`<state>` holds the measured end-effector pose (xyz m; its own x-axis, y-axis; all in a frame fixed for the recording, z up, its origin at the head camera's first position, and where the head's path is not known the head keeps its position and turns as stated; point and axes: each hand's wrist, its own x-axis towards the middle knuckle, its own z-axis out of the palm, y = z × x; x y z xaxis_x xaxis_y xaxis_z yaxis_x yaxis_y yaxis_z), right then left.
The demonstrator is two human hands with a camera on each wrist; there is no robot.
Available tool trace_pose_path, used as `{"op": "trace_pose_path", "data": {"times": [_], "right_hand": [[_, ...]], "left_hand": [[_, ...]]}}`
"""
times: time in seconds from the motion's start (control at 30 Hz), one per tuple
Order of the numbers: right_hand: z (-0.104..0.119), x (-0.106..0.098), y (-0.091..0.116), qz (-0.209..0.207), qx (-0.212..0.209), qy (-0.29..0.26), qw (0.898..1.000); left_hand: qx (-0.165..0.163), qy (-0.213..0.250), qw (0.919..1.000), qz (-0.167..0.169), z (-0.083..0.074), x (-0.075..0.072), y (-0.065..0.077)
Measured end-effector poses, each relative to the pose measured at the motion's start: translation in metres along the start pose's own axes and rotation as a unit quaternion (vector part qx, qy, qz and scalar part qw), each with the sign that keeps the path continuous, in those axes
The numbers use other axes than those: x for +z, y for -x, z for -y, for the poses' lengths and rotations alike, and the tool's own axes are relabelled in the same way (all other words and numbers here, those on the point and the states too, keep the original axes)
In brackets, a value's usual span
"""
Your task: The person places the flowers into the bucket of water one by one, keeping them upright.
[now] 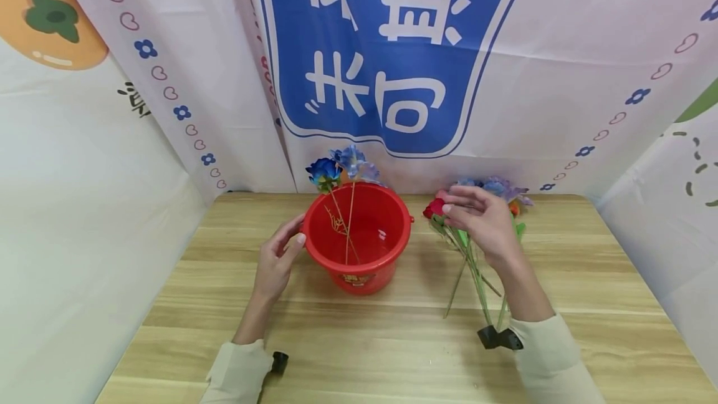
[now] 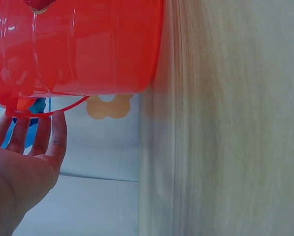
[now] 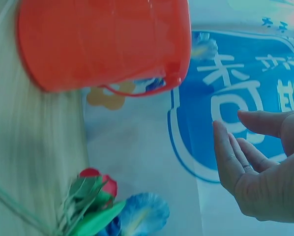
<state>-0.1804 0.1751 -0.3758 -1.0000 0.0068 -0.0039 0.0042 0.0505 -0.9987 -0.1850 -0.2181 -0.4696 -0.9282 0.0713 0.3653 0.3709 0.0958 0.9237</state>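
Observation:
A red bucket [image 1: 359, 279] stands upright on the wooden table. Inside it lean two artificial flowers, a dark blue rose [image 1: 324, 171] and a light blue flower [image 1: 354, 164], their heads above the far rim. My left hand [image 1: 277, 260] is at the bucket's left side. In the left wrist view its extended fingertips touch the thin red handle [image 2: 71, 105] below the rim. My right hand [image 1: 482, 220] hovers with nothing in it, fingers loosely bent, over a loose bunch of flowers. A red rose [image 1: 434, 207] and light blue flowers [image 1: 499, 187] show there, partly hidden by the hand.
Green stems [image 1: 477, 285] of the bunch lie toward the table's near side. The wooden table [image 1: 359, 348] ends at a white printed cloth backdrop [image 1: 538, 98] with a blue sign. White cloth also hangs at both sides.

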Motion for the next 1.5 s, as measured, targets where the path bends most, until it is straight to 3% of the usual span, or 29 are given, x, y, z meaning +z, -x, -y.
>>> {"op": "trace_pose_path", "data": {"times": [0.4,0.73,1.5], "right_hand": [[-0.025,-0.035,0.006,-0.020,0.000,-0.020,1.000],[-0.046,-0.065,0.012,-0.021,0.013,-0.100,0.995],[-0.086,-0.080,-0.004,-0.009,0.080,-0.049,0.996]], "left_hand": [[-0.003,-0.004,1.0000,-0.001,0.000,-0.001,0.000],[0.001,-0.005,1.0000,-0.001,0.001,-0.001,0.000],[-0.012,-0.008,0.9999,-0.004,-0.001,-0.001,0.000]]}}
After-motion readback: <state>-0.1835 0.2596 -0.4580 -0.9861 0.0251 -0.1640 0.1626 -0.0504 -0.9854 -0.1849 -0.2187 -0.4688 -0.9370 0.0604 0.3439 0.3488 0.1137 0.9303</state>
